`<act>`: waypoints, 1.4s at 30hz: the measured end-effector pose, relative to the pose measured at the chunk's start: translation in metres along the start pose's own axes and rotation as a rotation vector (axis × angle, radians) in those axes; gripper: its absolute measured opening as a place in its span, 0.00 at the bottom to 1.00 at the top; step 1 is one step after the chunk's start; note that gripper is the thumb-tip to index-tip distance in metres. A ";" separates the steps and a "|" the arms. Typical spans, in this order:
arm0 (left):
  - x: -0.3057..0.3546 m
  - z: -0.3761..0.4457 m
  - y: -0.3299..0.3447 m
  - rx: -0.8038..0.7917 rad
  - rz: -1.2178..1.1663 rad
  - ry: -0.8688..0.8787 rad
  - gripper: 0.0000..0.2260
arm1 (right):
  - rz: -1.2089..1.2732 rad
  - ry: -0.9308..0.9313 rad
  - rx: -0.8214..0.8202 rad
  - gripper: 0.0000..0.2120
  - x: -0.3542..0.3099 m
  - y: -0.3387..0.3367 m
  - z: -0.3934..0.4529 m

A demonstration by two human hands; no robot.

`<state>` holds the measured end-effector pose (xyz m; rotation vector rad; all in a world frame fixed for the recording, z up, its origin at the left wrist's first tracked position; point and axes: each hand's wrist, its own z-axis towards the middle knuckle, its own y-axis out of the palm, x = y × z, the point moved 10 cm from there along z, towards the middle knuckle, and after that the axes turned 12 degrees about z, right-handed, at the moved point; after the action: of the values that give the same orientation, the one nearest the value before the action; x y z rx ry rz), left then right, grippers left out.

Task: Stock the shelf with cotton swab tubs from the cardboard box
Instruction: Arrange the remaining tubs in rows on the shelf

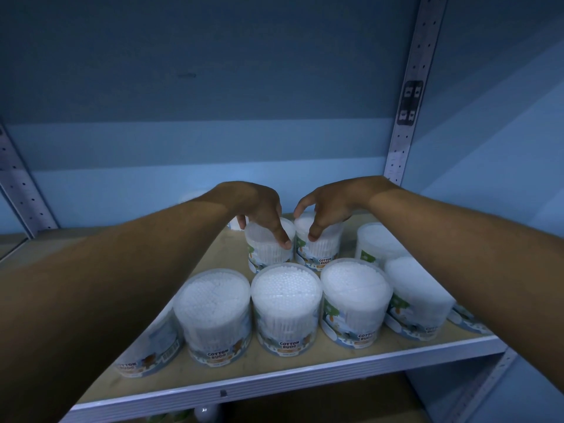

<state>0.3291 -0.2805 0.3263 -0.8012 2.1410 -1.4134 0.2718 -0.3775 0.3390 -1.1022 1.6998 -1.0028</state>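
You see clear, smooth plastic tubs (287, 309) packed with white cotton-tipped swabs, each wrapped low down in a glossy printed label (288, 345). The shelf board (229, 251) under them looks like matt, pale wood or fibreboard, edged with a smooth painted metal lip (305, 377). The perforated upright (409, 102) is dull grey metal; the back panel (183, 87) looks matt.

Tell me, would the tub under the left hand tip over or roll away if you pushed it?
Probably not easily. The tub under the left hand stands upright on the flat shelf, looks squat, and has a neighbour tub close beside it. It seems packed with cotton buds, so likely light. On its side, its round wall would probably roll.
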 end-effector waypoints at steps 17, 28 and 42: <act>0.017 -0.022 0.001 0.038 0.058 -0.010 0.32 | -0.034 -0.007 -0.034 0.31 -0.005 0.008 -0.029; 0.026 -0.031 0.003 0.031 0.052 0.003 0.33 | -0.012 0.007 -0.058 0.32 -0.003 0.014 -0.039; 0.030 -0.043 0.004 0.028 0.060 -0.010 0.33 | -0.010 0.026 -0.070 0.33 -0.004 0.016 -0.050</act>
<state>0.2786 -0.2715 0.3369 -0.7269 2.1156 -1.4026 0.2220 -0.3603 0.3404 -1.1475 1.7633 -0.9741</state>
